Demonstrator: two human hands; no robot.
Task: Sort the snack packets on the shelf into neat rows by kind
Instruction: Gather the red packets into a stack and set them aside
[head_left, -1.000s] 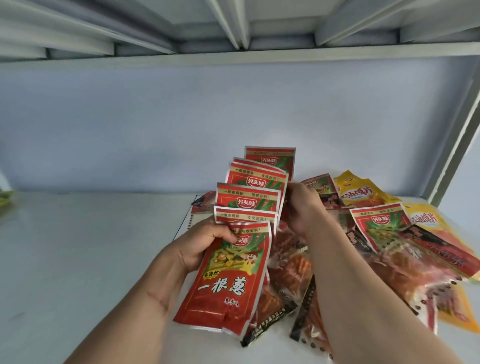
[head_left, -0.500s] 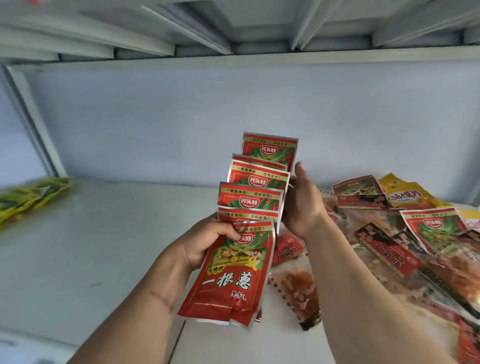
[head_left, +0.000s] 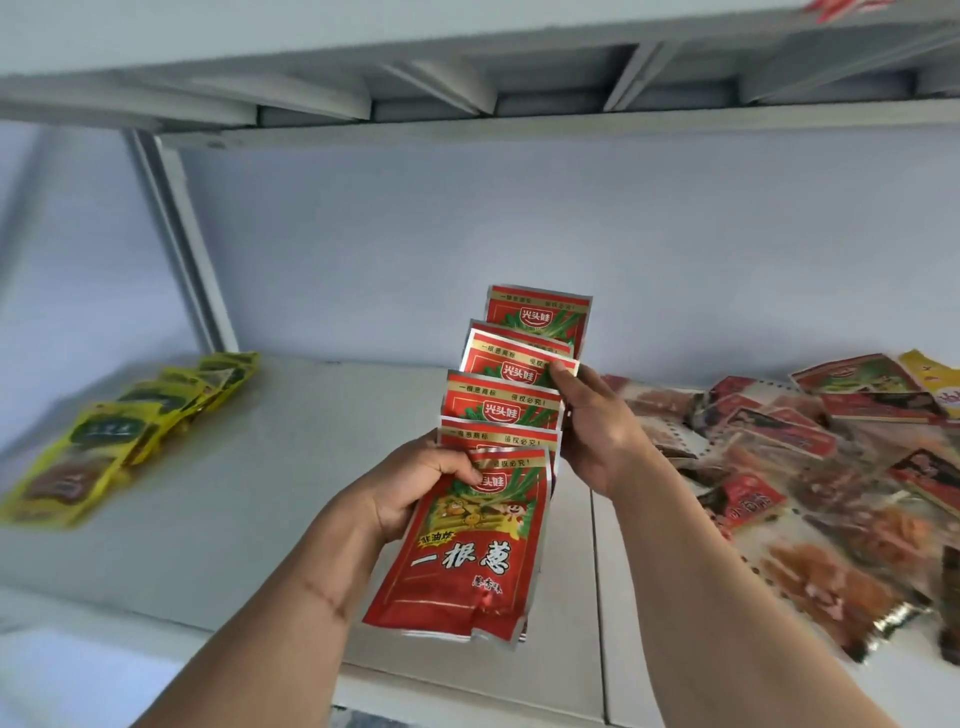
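Note:
I hold a fanned stack of several red snack packets (head_left: 470, 545) with green onion art above the white shelf (head_left: 260, 493). My left hand (head_left: 415, 483) grips the stack from the left, thumb across the front packet. My right hand (head_left: 592, 421) holds the right edge of the upper packets, fingertips pinching one near its top corner. A row of yellow packets (head_left: 130, 421) lies overlapped at the shelf's left. A loose heap of mixed red, yellow and clear packets (head_left: 810, 467) covers the shelf's right side.
The shelf above (head_left: 467, 104) hangs low overhead. A grey upright post (head_left: 182, 249) stands at the back left. A seam between two shelf boards (head_left: 597, 597) runs front to back under my right forearm. Bare shelf lies between the yellow row and my hands.
The view has swung left, so the yellow row has come into sight and the mixed heap has slid to the right. The fanned red packets stay in both hands, carried leftward.

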